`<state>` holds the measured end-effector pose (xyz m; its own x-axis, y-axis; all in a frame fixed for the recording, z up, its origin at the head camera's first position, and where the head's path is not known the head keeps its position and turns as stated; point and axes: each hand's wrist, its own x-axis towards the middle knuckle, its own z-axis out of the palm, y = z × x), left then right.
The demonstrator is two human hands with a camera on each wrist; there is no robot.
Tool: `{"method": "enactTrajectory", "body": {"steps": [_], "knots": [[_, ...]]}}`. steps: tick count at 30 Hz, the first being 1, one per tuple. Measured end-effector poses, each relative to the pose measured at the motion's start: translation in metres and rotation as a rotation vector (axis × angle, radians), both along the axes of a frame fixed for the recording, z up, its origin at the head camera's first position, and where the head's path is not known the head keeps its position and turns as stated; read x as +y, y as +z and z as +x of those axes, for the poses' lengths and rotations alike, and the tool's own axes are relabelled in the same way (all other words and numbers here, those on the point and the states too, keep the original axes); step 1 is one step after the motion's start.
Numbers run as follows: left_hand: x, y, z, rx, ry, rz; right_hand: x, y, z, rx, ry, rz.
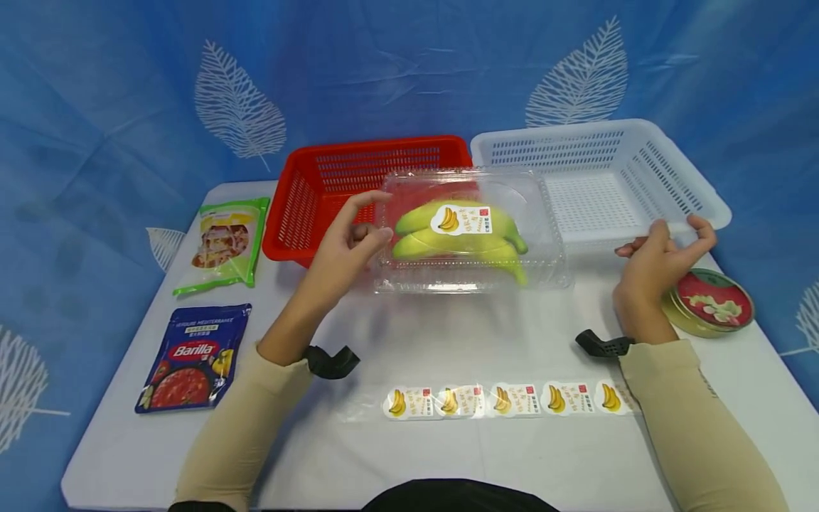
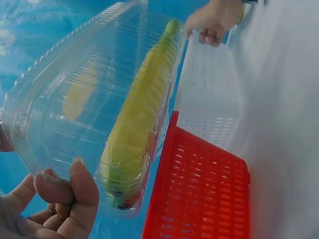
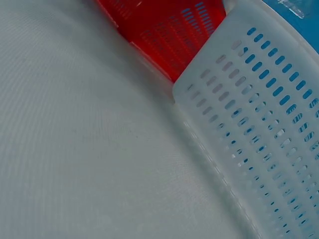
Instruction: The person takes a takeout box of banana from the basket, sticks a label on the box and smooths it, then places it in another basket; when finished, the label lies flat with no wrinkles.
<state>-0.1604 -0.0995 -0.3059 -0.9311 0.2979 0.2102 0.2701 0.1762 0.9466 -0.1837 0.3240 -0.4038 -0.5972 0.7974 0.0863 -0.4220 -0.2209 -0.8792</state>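
In my left hand (image 1: 342, 245) is the left end of a clear plastic clamshell box (image 1: 544, 263), gripped between thumb and fingers. Two yellow-green bananas (image 1: 461, 245) lie inside, and a banana sticker (image 1: 462, 219) is on the lid. The box is raised in front of the baskets and overlaps the red basket (image 1: 281, 213). My right hand (image 1: 655, 274) is at the front rim of the white basket (image 1: 640, 231), its thumb over the rim and its fingers curled below. The right wrist view shows the basket wall (image 3: 259, 114) close up, without the hand.
Near the front runs a strip of banana stickers (image 1: 461, 402). At left lie a green-edged food packet (image 1: 220, 245) and a blue Barilla pouch (image 1: 192, 355). A round tin (image 1: 713, 302) with a red lid stands beside my right wrist. Blue curtain (image 1: 403, 71) hangs behind.
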Motion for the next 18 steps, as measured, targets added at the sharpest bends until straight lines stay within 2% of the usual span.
{"method": "enactTrajectory", "body": {"steps": [4, 12, 18], "knots": [[0.008, -0.001, -0.013, -0.025, -0.004, 0.008, -0.003, -0.001, 0.000, -0.017, 0.008, 0.015], [0.032, -0.002, -0.043, -0.046, -0.047, 0.147, -0.003, -0.002, -0.002, -0.024, 0.010, 0.029], [0.053, 0.002, -0.058, -0.071, -0.052, 0.171, 0.000, -0.002, -0.002, -0.005, -0.005, 0.015]]}}
